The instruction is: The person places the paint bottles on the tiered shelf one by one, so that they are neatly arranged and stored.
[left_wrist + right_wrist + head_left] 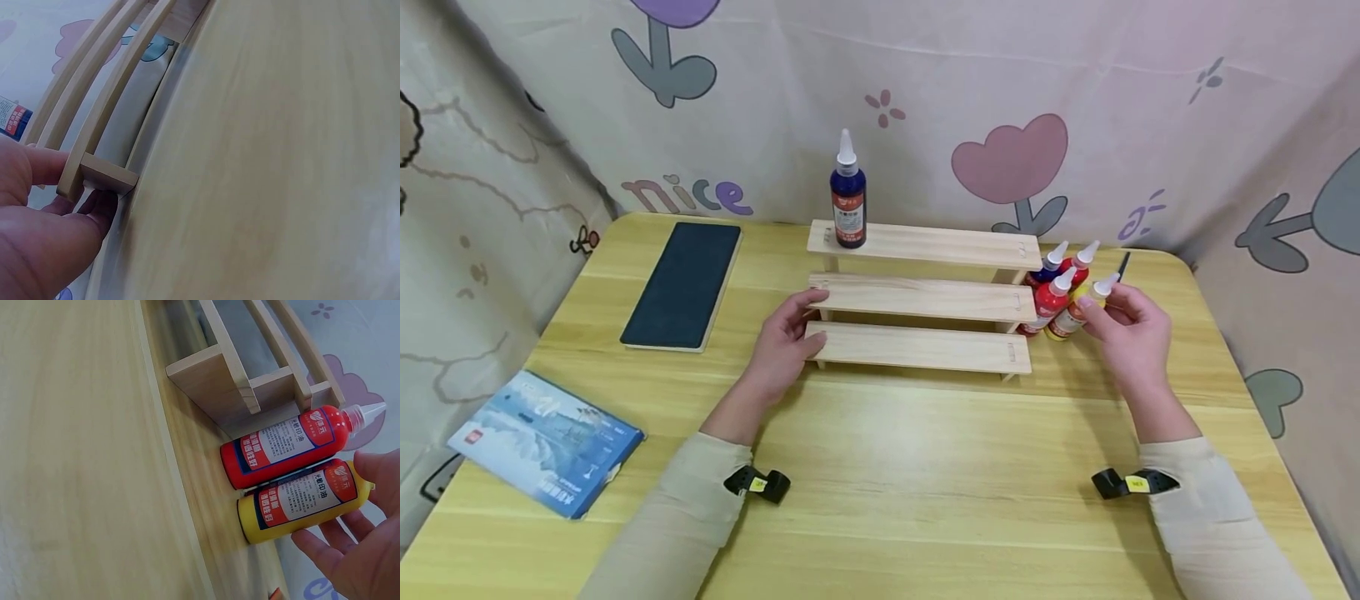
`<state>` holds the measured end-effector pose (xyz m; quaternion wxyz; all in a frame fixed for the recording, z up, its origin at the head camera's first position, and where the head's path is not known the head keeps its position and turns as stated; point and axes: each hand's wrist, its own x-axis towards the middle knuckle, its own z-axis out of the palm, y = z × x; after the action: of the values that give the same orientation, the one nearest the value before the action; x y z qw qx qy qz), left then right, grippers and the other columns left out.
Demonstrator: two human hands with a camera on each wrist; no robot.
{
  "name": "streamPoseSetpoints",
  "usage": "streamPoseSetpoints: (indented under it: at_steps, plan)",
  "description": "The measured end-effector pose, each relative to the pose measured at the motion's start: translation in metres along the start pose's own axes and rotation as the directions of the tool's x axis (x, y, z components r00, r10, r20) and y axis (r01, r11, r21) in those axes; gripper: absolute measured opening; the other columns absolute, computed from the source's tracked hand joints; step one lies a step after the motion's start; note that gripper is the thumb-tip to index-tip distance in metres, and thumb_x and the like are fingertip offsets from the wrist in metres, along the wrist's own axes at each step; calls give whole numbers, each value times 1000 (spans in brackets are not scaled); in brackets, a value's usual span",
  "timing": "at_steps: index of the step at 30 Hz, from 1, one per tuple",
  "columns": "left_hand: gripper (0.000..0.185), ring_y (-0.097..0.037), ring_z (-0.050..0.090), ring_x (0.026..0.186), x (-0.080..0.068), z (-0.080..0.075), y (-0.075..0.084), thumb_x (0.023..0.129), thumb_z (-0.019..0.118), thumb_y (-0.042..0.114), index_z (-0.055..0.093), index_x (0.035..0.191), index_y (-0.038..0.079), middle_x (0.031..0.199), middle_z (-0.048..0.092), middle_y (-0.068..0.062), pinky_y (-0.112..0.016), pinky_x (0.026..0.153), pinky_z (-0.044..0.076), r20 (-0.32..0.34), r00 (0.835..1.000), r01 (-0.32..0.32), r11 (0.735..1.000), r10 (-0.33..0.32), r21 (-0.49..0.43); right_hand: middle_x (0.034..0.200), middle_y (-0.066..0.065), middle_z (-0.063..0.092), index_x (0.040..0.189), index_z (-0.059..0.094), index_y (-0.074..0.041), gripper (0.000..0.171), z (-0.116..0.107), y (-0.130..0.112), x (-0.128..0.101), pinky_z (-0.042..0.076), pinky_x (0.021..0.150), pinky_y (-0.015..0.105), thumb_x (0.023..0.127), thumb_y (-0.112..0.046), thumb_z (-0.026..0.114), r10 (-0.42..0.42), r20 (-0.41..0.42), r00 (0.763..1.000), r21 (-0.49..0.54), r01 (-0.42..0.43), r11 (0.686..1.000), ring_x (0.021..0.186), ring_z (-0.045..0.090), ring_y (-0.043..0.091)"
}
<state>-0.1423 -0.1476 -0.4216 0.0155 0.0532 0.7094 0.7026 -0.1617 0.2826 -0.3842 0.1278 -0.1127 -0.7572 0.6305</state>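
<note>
A three-step wooden display rack point(917, 344) stands on the table. My left hand point(780, 343) grips its left end, thumb on the lowest step and index finger at the middle one. The left wrist view shows the fingers point(103, 209) curled beside the lowest step's leg. A dark blue dropper-tipped bottle point(848, 208) stands upright on the top step's left end. At the rack's right end, my right hand point(1133, 333) holds a yellow bottle point(300, 503) between thumb and fingers. A red bottle point(284, 447) stands beside it; another red bottle point(1078, 265) and a blue bottle point(1051, 265) are behind.
A dark-covered notebook point(683, 285) lies at the table's back left. Nearer the left edge is a blue-and-white packet point(546, 442). A thin dark stick point(1123, 265) shows behind the right hand. A printed curtain point(910, 75) hangs along the table's back.
</note>
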Motion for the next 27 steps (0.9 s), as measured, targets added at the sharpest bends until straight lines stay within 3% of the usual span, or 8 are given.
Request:
streamPoseSetpoints:
  at_steps: [13, 21, 27]
  plan:
    - [55, -21, 37, 127, 0, -1, -2, 85, 55, -16, 51, 132, 13, 141, 40, 0, -39, 107, 25, 7, 1000, -5, 1000, 6, -9, 103, 7, 60, 116, 66, -8, 42, -9, -2, -6, 50, 69, 22, 77, -19, 76, -27, -37, 999, 0, 27, 1000, 87, 61, 13]
    - [55, -22, 37, 128, 0, -1, -2, 85, 54, -17, 51, 131, 12, 141, 40, -1, -40, 105, 29, 2, 1000, 8, 1000, -8, -21, 99, 9, 60, 113, 67, -3, 38, -14, -15, -12, 51, 68, 26, 77, -10, 76, -60, -47, 997, 125, 66, 990, 83, 62, 14]
    - [56, -22, 38, 127, 0, 0, -1, 85, 54, -18, 51, 131, 12, 141, 41, -1, -40, 104, 30, 3, 1000, 0, 1000, 0, -22, 100, 9, 61, 114, 66, -4, 39, -19, -24, -13, 51, 66, 25, 77, -10, 76, -63, -55, 997, 152, 71, 986, 83, 63, 15]
